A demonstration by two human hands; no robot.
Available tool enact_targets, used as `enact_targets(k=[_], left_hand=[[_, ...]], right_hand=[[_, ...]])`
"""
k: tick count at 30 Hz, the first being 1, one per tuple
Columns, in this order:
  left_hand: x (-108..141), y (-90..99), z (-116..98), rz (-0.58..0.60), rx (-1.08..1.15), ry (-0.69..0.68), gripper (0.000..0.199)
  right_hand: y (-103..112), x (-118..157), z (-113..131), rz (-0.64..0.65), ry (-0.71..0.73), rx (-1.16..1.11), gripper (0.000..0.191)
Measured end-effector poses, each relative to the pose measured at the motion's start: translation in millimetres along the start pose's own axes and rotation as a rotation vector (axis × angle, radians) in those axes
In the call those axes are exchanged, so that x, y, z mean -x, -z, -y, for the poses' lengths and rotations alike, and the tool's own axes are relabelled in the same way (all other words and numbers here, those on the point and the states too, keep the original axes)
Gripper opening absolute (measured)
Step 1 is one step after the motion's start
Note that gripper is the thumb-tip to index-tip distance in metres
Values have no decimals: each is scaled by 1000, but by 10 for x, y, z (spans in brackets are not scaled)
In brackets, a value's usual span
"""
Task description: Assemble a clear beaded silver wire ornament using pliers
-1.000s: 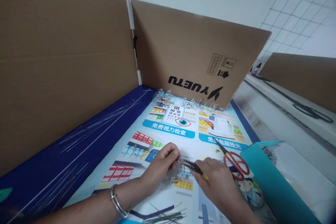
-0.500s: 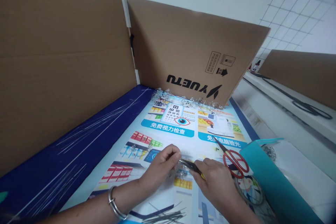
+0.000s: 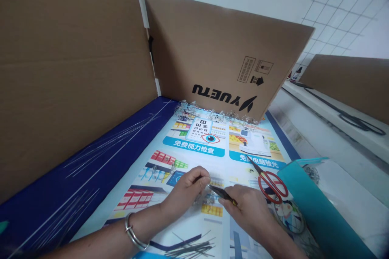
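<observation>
My right hand (image 3: 247,206) is closed round the handles of a pair of pliers (image 3: 221,192) with dark jaws and a bit of yellow on the grip. The jaw tips point left and meet the fingertips of my left hand (image 3: 191,186). That hand is closed in a pinch on a small piece of clear, wire-like work (image 3: 207,197); its exact kind is too small to make out. Below my hands lies a bundle of dark cut wires (image 3: 194,247) on the printed poster.
Red-handled scissors (image 3: 270,182) and a roll of tape (image 3: 291,217) lie right of my right hand, beside a teal box (image 3: 322,206). Long thin wires (image 3: 112,139) rest on the blue strip at left. Clear wire pieces (image 3: 219,116) line the cardboard panel (image 3: 225,48).
The view has shifted slightly. My hands stay nearly in place; the right hand's fingers and pliers have turned a little at the left fingertips.
</observation>
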State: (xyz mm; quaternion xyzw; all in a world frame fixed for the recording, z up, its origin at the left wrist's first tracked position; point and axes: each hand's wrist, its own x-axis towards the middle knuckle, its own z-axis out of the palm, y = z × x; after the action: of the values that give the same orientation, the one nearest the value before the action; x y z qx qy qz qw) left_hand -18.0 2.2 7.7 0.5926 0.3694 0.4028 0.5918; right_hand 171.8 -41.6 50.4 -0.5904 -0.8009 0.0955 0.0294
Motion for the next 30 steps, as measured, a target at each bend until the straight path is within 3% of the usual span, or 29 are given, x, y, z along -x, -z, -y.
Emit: enact_targets(k=[10, 21, 30], left_hand=[[-3, 31, -58, 45, -50, -76, 16], [-15, 49, -67, 79, 112, -26, 20], [-48, 104, -16, 138, 197, -42, 19]], right_hand=[[24, 1, -6, 95, 7, -167, 35], [11, 2, -8, 9, 19, -105, 25], [19, -5, 10, 73, 48, -228, 32]])
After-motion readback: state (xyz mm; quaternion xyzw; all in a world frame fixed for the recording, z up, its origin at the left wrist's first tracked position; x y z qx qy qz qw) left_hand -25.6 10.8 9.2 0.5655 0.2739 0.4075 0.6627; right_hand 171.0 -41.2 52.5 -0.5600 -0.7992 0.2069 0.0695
